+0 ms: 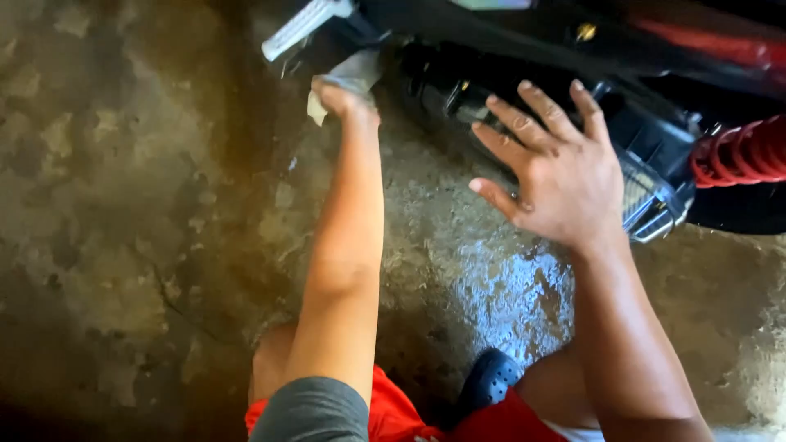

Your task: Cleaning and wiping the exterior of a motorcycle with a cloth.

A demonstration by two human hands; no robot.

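Head view: the left hand [342,100] reaches up and forward to the underside of a motorbike [524,49], its grip closed round a pale rag [354,74], which is pressed against the dark body just below a white ribbed footpeg [304,26]. The rag sits at the bike's lower edge, left of the black exhaust [458,98].

The right hand [557,176] lies flat on the exhaust, fingers [536,106] spread wide and holding nothing; the palm covers the part just left of the chrome end cap [655,209]. A red coil spring [741,155] shows right of that cap, beside the dark tyre [737,214].

Below the bike the concrete floor [123,205] is stained and blotchy, with a wet, shiny patch [516,282] under the exhaust. Nearest the camera are the person's bare knees, red shorts [393,413], a grey sleeve [315,409] and a dark blue clog [489,378] on the floor.
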